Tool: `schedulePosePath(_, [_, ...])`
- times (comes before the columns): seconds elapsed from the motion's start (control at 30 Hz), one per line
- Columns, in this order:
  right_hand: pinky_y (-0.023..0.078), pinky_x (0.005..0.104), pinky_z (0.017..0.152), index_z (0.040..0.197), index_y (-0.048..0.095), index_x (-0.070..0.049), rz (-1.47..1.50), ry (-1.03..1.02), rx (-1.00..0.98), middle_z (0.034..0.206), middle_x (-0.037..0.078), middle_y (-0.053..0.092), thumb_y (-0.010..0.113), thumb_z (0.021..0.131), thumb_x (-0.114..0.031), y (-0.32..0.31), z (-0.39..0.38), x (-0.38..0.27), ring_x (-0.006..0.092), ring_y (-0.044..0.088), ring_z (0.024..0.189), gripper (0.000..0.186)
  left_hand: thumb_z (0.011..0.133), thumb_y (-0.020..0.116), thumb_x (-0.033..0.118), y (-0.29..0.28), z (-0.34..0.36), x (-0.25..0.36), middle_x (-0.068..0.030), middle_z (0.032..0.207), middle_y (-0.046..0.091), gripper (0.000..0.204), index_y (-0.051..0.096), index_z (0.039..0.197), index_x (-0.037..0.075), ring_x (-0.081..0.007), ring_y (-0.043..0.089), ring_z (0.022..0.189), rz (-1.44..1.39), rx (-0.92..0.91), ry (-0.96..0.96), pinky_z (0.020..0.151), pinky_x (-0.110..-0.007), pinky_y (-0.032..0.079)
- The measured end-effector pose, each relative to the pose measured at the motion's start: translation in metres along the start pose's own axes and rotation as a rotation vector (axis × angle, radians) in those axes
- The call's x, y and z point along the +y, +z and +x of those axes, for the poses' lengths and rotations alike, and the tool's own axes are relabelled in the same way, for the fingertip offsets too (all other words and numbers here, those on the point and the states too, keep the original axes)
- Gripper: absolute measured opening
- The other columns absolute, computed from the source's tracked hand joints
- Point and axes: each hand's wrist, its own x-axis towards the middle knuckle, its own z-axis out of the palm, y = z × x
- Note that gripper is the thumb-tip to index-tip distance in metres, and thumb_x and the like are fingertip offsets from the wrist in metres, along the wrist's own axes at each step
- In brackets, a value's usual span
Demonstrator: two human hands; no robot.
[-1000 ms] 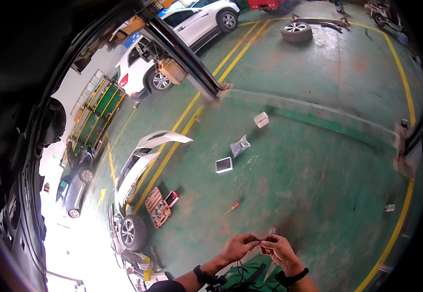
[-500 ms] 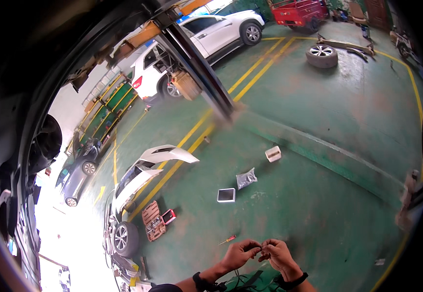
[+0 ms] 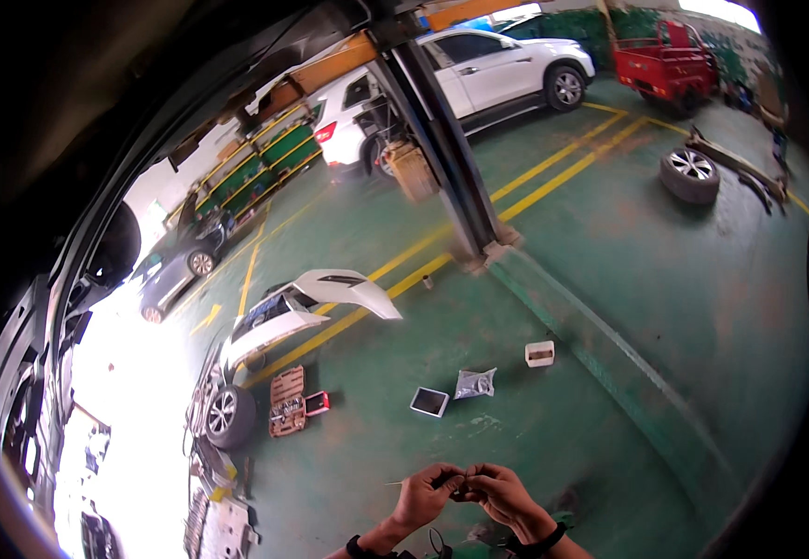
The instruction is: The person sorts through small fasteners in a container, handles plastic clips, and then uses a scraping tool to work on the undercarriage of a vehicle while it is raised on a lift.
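Observation:
My left hand and my right hand meet at the bottom middle of the head view, fingertips pinched together on a small dark part. A thin pale strip sticks out to the left of my left fingers. What the part is stays too small to tell. Both wrists carry dark bands.
On the green floor lie a small white box, a grey plastic bag, a flat tablet-like tray and an open red tool case. A white car bumper, a loose wheel, a lift post, white cars and a tyre stand around.
The view has tilted upward, so my hands sit lower in the picture and more of the far workshop shows. My hands stay pinched together on the small part.

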Motion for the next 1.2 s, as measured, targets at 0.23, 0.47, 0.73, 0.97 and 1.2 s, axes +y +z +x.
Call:
schedulePosePath(0.23, [0.058, 0.0346, 0.066, 0.092, 0.054, 0.003, -0.442, 0.016, 0.029, 0.082, 0.011, 0.063, 0.054, 0.089, 0.000, 0.000, 0.006, -0.083, 0.0207, 0.066, 0.070, 0.004, 0.098, 0.062, 0.002, 0.060, 0.031, 0.041, -0.0039, 0.089, 0.069, 0.012, 0.065, 0.109, -0.002, -0.0083, 0.063, 0.078, -0.147, 0.150, -0.032, 0.071, -0.025, 0.054])
schedulePosePath(0.47, [0.055, 0.0328, 0.066, 0.095, 0.051, -0.001, -0.528, 0.056, -0.053, 0.082, 0.007, 0.058, 0.047, 0.097, -0.008, 0.035, 0.028, -0.136, 0.0177, 0.065, 0.074, 0.009, 0.098, 0.060, -0.002, 0.060, 0.063, 0.098, -0.0042, 0.085, 0.067, 0.010, 0.064, 0.107, -0.004, -0.0079, 0.062, 0.072, -0.124, 0.290, 0.091, 0.063, -0.025, 0.053])
schedulePosePath(0.73, [0.055, 0.0288, 0.068, 0.109, 0.050, 0.003, -0.621, -0.496, -0.383, 0.088, 0.008, 0.061, 0.053, 0.101, -0.003, 0.113, 0.046, -0.192, 0.0130, 0.064, 0.075, 0.011, 0.099, 0.061, 0.002, 0.024, 0.102, 0.179, -0.0040, 0.079, 0.065, 0.007, 0.063, 0.101, -0.004, -0.0073, 0.059, 0.069, -0.047, 0.410, 0.337, 0.060, -0.026, 0.051])
schedulePosePath(0.97, [0.050, 0.0247, 0.067, 0.110, 0.051, 0.003, -0.627, -0.672, -0.414, 0.091, 0.004, 0.057, 0.058, 0.093, 0.008, 0.151, 0.038, -0.218, 0.0082, 0.060, 0.080, 0.020, 0.102, 0.058, 0.007, 0.020, 0.109, 0.228, -0.0048, 0.079, 0.065, 0.014, 0.063, 0.107, -0.005, -0.0104, 0.061, 0.066, -0.105, 0.423, 0.406, 0.061, -0.025, 0.051])
schedulePosePath(1.2, [0.043, 0.0196, 0.062, 0.109, 0.052, 0.002, -0.502, -0.652, -0.435, 0.094, 0.003, 0.060, 0.061, 0.090, 0.009, 0.149, 0.027, -0.222, 0.0042, 0.054, 0.073, 0.021, 0.099, 0.058, -0.001, 0.024, 0.109, 0.231, -0.0081, 0.098, 0.068, 0.016, 0.062, 0.114, -0.005, -0.0104, 0.062, 0.078, -0.449, 0.213, 0.411, 0.069, -0.025, 0.052])
